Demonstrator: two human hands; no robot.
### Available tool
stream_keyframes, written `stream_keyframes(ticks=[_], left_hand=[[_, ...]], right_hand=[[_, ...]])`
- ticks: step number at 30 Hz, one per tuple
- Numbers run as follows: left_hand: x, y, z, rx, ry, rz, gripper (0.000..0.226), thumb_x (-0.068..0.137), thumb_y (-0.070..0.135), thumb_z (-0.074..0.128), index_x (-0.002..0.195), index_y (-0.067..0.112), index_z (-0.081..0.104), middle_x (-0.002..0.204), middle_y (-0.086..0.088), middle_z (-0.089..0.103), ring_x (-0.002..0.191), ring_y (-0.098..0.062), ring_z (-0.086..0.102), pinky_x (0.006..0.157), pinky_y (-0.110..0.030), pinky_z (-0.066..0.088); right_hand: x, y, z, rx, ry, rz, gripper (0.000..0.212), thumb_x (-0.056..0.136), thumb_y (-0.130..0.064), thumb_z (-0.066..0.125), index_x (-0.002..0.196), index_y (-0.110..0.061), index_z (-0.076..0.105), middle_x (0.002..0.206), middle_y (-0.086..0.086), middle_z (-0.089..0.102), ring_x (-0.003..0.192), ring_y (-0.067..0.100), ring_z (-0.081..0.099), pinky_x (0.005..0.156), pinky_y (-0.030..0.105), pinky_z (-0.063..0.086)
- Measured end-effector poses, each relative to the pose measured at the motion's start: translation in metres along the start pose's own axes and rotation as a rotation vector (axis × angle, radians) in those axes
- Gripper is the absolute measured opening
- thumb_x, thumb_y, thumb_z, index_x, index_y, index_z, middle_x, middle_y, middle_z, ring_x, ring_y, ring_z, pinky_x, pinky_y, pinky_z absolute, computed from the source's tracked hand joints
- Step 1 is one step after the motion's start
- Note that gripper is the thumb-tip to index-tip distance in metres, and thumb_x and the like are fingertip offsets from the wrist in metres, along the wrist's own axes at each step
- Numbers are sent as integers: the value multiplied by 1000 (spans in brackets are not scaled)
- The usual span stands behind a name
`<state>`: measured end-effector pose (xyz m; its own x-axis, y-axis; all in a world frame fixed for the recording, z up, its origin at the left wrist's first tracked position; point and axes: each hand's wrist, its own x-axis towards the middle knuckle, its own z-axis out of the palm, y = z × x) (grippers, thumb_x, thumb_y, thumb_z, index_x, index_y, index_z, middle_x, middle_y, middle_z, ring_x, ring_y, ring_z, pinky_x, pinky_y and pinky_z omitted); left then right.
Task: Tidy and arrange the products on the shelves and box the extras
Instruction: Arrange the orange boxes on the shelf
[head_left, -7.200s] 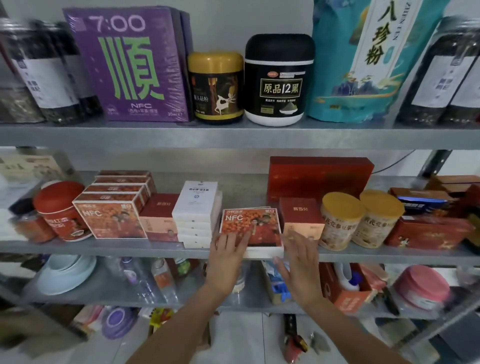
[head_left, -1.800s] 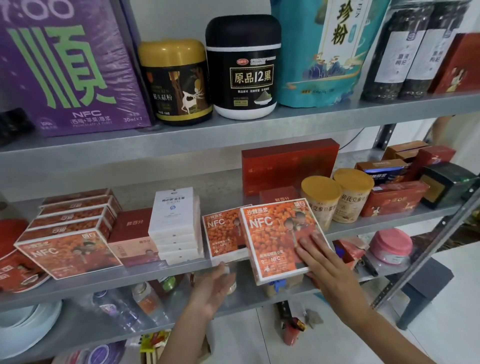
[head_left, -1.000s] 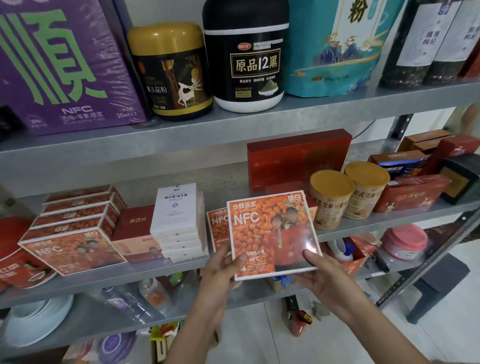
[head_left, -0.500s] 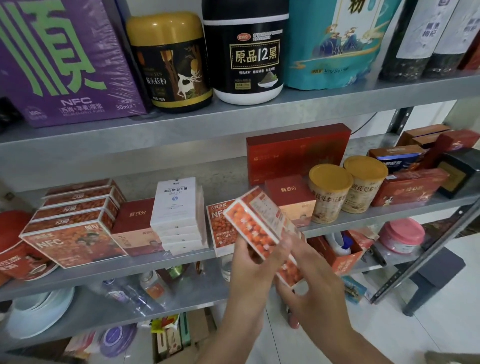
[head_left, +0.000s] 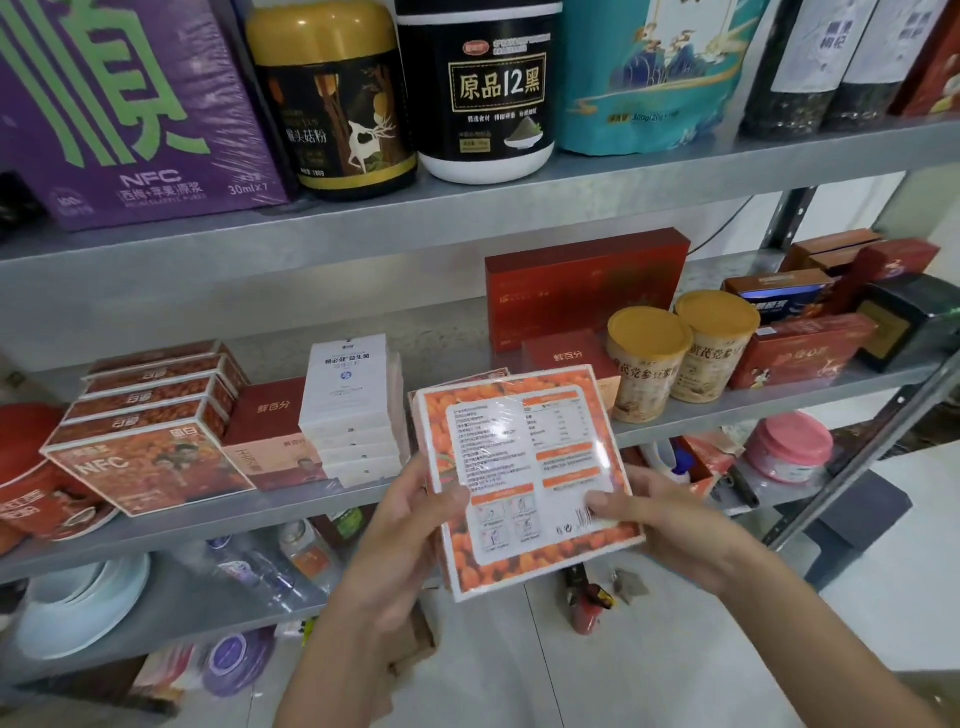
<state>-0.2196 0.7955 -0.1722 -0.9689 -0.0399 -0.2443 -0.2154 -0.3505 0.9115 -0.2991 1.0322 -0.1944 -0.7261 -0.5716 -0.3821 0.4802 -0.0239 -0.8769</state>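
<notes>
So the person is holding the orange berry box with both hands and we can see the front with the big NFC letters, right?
Not quite. Both the left hand and the right hand do hold the orange berry box, but the head view shows its back: a white panel of small print and a barcode, not the big NFC letters.

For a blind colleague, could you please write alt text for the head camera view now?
Left hand and right hand hold an orange box, printed back toward the camera, before the middle shelf of boxes and yellow-lidded tubs.
</notes>
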Motion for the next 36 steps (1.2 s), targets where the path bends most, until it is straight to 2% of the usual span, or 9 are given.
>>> stream_keyframes(ticks=[7, 11, 15, 19, 24, 28, 31, 33, 36], left_hand=[[-4, -11, 9, 181, 97, -93, 70, 54, 36, 83, 120, 28, 61, 109, 5, 74, 98, -13, 72, 91, -36, 53], [-6, -16, 14, 150, 178, -90, 71, 50, 32, 82, 118, 21, 65, 103, 5, 76, 95, -14, 72, 93, -40, 52], [-5, -20, 14, 140, 183, -60, 68, 53, 30, 82, 118, 22, 64, 105, 5, 75, 94, -13, 72, 82, -35, 53], [-6, -25, 10, 119, 171, -69, 64, 54, 30, 82, 115, 25, 64, 104, 6, 75, 92, -11, 72, 81, -33, 54], [0, -26, 25, 564, 406, 183, 72, 79, 27, 80, 140, 34, 43, 140, 7, 49, 129, -12, 48, 106, -41, 44], [-10, -17, 52, 274, -35, 166, 80, 65, 69, 75, 136, 51, 43, 129, 25, 60, 117, 7, 56, 86, -16, 53], [-10, -19, 62, 180, 32, 180, 86, 63, 65, 79, 137, 32, 49, 116, 12, 70, 108, -8, 67, 82, -24, 57], [-5, -13, 53, 23, 143, 156, 59, 72, 42, 74, 125, 19, 58, 109, 0, 74, 98, -18, 72, 73, -28, 58], [2, -3, 25, -238, 109, 33, 47, 81, 24, 59, 125, 8, 57, 113, -14, 72, 101, -29, 70, 74, -39, 59]], right_hand=[[-3, 12, 13, 79, 162, -174, 37, 62, -21, 88, 98, -15, 77, 109, 10, 73, 99, 26, 71, 72, 25, 58], [-7, 13, 21, 73, 225, -170, 56, 60, -30, 85, 110, -11, 68, 106, 8, 74, 96, 23, 72, 69, 24, 58], [-11, 19, 24, 246, 101, -145, 66, 63, -21, 88, 122, -11, 59, 117, 13, 70, 107, 29, 68, 77, 30, 58], [-12, 26, 32, 317, 162, -157, 56, 65, -9, 85, 117, -6, 63, 114, 15, 71, 103, 32, 69, 72, 29, 59], [-10, 26, 42, 19, 494, -325, 40, 70, -9, 83, 105, -17, 67, 97, 1, 76, 87, 15, 74, 63, 17, 56], [-12, 25, 65, -611, 772, -593, 42, 73, -13, 84, 108, -26, 65, 83, -17, 69, 74, -7, 64, 60, 8, 48], [-14, 35, 82, -815, 553, -748, 63, 78, -21, 78, 136, -22, 55, 116, -19, 65, 101, -12, 59, 81, 5, 46], [-15, 38, 83, -819, 384, -729, 68, 80, -45, 70, 142, -32, 46, 141, -27, 47, 129, -13, 40, 103, 9, 37], [-14, 24, 66, -451, 421, -535, 61, 71, -63, 65, 128, -46, 58, 137, -35, 46, 130, -10, 40, 100, 13, 42]])
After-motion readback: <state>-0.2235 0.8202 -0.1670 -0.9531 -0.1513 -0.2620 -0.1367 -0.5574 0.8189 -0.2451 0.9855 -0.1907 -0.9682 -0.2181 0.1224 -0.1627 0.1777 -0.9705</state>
